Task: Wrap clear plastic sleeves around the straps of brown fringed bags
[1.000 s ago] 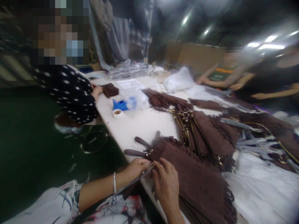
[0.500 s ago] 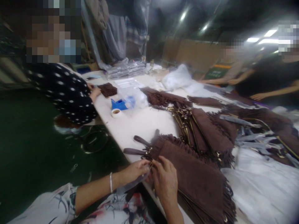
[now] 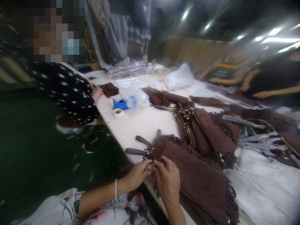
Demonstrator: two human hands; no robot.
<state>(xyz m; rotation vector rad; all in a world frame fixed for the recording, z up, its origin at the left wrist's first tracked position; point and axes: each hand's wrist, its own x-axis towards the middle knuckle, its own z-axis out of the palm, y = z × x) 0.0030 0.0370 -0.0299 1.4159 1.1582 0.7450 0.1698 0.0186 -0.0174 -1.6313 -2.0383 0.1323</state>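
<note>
Near the lower middle of the frame, our left hand [image 3: 136, 175] is pinching a small metal fitting [image 3: 153, 162] between thumb and forefinger, while our right hand [image 3: 167, 181] is bending its fingers against the same spot; whether it is gripping too, we are unable to tell. The fitting is sitting at the left end of the stacked brown fringed pouches [image 3: 194, 168], which are lying right of centre on the tabletop [image 3: 150, 125]. Looped straps [image 3: 137, 152] are sticking out leftward, just above our fingers. More brown pouches [image 3: 211, 128] are lying behind, and white plastic wrapping [image 3: 267, 184] is spreading at lower right. Towards upper left, a co-worker's hand [image 3: 97, 93] is touching a fringed bundle [image 3: 109, 90]
</note>
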